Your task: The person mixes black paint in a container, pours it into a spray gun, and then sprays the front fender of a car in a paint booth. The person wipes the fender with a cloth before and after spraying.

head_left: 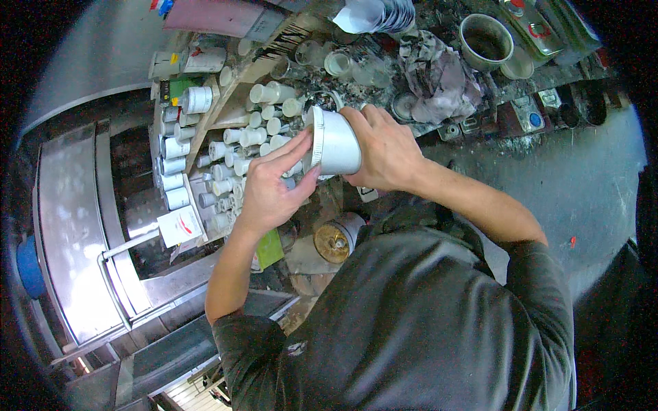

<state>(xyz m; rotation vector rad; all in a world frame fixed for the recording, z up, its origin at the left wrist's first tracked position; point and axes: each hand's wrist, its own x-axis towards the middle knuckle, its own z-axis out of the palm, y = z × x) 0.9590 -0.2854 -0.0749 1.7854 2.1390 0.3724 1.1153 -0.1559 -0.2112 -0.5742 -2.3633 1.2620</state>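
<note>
Between my two hands is a white plastic tub [339,145] with a ridged lid rim, tipped on its side so the lid faces left. My left hand [274,179] presses its fingers and thumb against the lid side. Wrapped round the base end is my right hand [384,147], its fingers partly hidden behind the tub. Just left of and beyond the tub, many small white lidded jars [253,137] stand close together on a shelf or bench.
Crumpled cloth or paper [439,75] lies on the stained bench beside a bucket [486,42] with dark residue. Larger white tubs [175,164] line the left side. An open metal can [334,241] stands below my hands. Metal cans [528,116] sit under the right bench edge.
</note>
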